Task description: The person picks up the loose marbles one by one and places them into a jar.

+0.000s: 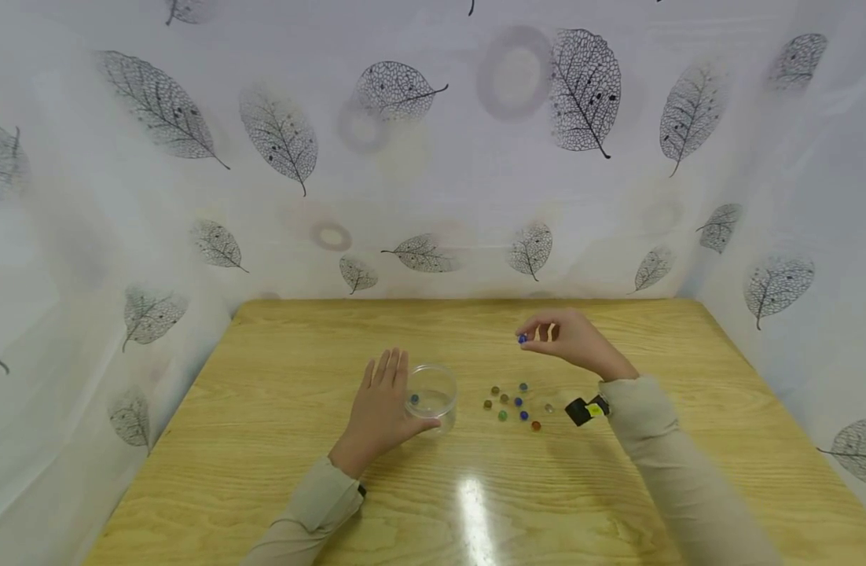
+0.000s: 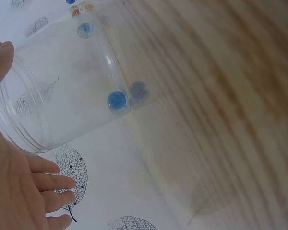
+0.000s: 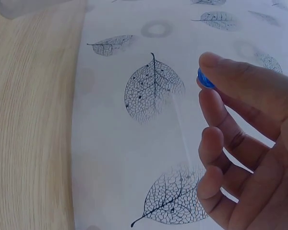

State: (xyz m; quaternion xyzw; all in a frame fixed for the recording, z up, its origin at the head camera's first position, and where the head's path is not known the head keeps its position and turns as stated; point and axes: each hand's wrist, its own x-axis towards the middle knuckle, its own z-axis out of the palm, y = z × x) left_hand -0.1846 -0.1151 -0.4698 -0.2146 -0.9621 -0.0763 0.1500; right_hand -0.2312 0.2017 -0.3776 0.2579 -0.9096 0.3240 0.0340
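Between thumb and index fingertip, my right hand point(image 1: 569, 341) pinches a blue marble point(image 3: 206, 79), raised above the table. My left hand point(image 1: 383, 409) rests against a clear plastic jar point(image 1: 443, 409), its fingers straight along the left side and its thumb across the near side. Inside the jar, at the bottom, lies one blue marble point(image 2: 117, 100). To the right of the jar several loose marbles are spread on the wood, among them a green marble point(image 1: 503, 415), an orange marble point(image 1: 535, 426) and a dark blue marble point(image 1: 523, 415).
The wooden table point(image 1: 263, 472) carries the jar and the marbles. A white cloth with a leaf print point(image 1: 433, 181) hangs behind it and along both sides. A black wrist device point(image 1: 581, 410) is strapped below the right hand.
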